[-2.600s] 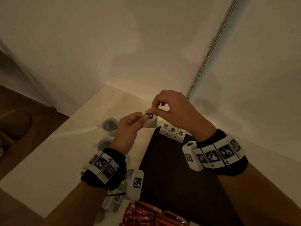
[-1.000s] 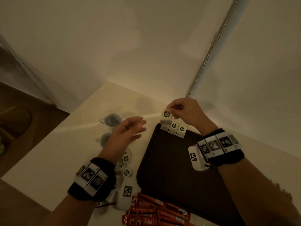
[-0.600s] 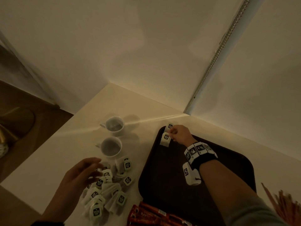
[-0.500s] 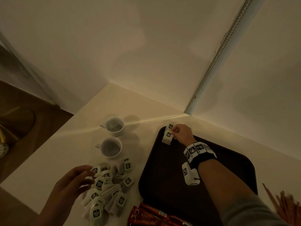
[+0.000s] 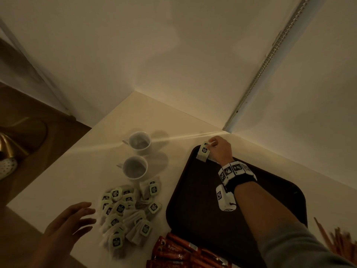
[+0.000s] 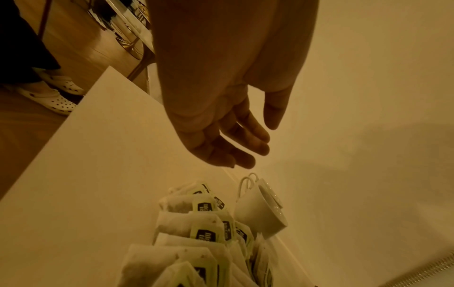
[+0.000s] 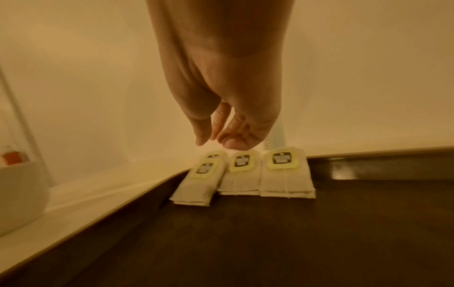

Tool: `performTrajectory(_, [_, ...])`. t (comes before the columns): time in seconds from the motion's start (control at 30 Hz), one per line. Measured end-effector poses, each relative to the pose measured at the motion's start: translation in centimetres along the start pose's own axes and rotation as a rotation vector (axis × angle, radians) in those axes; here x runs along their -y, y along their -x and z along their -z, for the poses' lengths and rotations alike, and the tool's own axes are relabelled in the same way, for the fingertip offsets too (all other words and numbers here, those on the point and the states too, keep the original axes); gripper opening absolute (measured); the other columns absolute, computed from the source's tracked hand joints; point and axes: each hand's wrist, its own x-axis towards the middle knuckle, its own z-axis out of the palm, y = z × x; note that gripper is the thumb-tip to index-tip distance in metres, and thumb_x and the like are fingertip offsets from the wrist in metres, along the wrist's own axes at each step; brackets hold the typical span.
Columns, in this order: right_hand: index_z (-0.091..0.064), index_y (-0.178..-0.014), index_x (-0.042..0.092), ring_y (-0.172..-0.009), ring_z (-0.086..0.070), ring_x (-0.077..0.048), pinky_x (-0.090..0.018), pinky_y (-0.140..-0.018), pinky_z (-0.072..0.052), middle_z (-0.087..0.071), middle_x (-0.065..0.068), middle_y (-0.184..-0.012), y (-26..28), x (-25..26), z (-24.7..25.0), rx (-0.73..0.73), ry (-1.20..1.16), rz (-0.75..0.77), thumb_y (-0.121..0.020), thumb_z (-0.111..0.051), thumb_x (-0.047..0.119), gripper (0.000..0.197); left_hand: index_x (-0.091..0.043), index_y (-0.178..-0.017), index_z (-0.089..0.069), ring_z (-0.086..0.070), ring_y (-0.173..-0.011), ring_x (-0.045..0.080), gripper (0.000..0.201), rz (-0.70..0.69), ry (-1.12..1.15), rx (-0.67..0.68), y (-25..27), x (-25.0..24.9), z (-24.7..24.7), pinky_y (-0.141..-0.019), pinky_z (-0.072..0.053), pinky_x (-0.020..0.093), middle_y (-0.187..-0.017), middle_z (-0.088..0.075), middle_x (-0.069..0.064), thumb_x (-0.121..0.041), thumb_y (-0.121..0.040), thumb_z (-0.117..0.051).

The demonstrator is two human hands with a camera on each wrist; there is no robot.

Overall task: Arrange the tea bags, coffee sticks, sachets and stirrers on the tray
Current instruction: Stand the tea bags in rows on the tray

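A dark brown tray [image 5: 193,200] lies on the cream table. Several tea bags stand in a row in its far left corner, the leftmost [image 7: 199,180] overlapping one behind it, then a middle one [image 7: 242,174] and a right one [image 7: 286,174]. My right hand [image 7: 216,140] hangs over the row, fingertips drawn together and touching the bags' top edge, nothing between thumb and fingers. In the head view it [image 5: 214,145] sits just beyond the leftmost bag [image 5: 203,154]. My left hand [image 5: 85,213] hovers empty, fingers spread, beside a loose pile of tea bags [image 5: 125,211].
Two white cups [image 5: 140,141] [image 5: 135,169] stand left of the tray, beyond the pile. Red coffee sticks [image 5: 179,250] lie at the tray's near left corner. Wooden stirrers [image 5: 336,240] lie at the far right. Walls close the table's far corner; its left edge drops to the floor.
The right hand carried a tea bag to the tray's far left corner and set it down by the row. The left hand dropped to the loose pile.
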Motion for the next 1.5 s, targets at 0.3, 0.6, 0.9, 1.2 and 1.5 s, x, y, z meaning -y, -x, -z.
performTrajectory(0.3, [-0.053, -0.128, 0.017, -0.112, -0.047, -0.019, -0.026, -0.095, -0.037, -0.054, -0.006, -0.125, 9.3, 6.9, -5.9, 0.729, 0.256, 0.494, -0.073, -0.078, 0.036, 0.063, -0.006, -0.102, -0.062, -0.061, -0.081, 0.027, 0.021, -0.010, -0.022, -0.007, 1.8, 0.3, -0.2, -0.061, -0.055, 0.025, -0.092, -0.065, 0.012, -0.007, -0.097, -0.042])
performTrajectory(0.6, [-0.053, -0.124, 0.018, -0.119, -0.040, -0.030, -0.041, -0.097, -0.035, -0.048, -0.008, -0.126, 11.8, 6.7, -10.6, 0.720, 0.544, 0.467, -0.083, -0.067, 0.034, 0.047, -0.004, -0.101, -0.063, -0.065, -0.070, 0.019, 0.019, -0.060, 0.006, 0.042, 2.7, 0.4, 0.1, -0.059, -0.054, 0.022, -0.087, -0.068, 0.009, -0.006, -0.095, -0.046])
performTrajectory(0.9, [-0.063, -0.098, 0.003, -0.072, -0.056, -0.008, -0.018, -0.065, -0.047, -0.062, -0.002, -0.086, 12.9, 12.8, -2.8, 0.801, 0.005, 0.519, -0.079, -0.072, 0.009, 0.022, -0.012, -0.115, -0.062, -0.067, -0.098, 0.025, 0.046, -0.046, -0.129, 0.295, 1.0, -3.3, -5.1, -0.087, -0.052, 0.041, -0.110, -0.070, 0.003, -0.044, -0.082, -0.064])
performTrajectory(1.2, [-0.066, -0.101, 0.015, -0.071, -0.061, -0.015, -0.027, -0.070, -0.048, -0.066, 0.000, -0.080, 13.3, 18.7, 4.6, 0.774, 0.235, 0.757, -0.076, -0.076, 0.015, 0.027, -0.015, -0.121, -0.061, -0.068, -0.096, 0.026, 0.054, 0.007, -0.245, 0.738, 0.7, -9.4, -11.9, -0.075, -0.055, 0.030, -0.112, -0.070, 0.011, -0.053, -0.092, -0.036])
performTrajectory(1.5, [-0.066, -0.091, 0.014, -0.068, -0.061, -0.008, -0.024, -0.066, -0.051, -0.065, 0.005, -0.076, 12.4, 18.5, 7.8, 0.573, -0.033, 0.644, -0.083, -0.070, 0.013, 0.009, -0.004, -0.121, -0.056, -0.070, -0.094, 0.022, 0.027, -0.088, 0.072, 0.641, 0.2, -8.8, -14.3, -0.072, -0.057, 0.027, -0.111, -0.069, 0.009, -0.008, -0.096, -0.047])
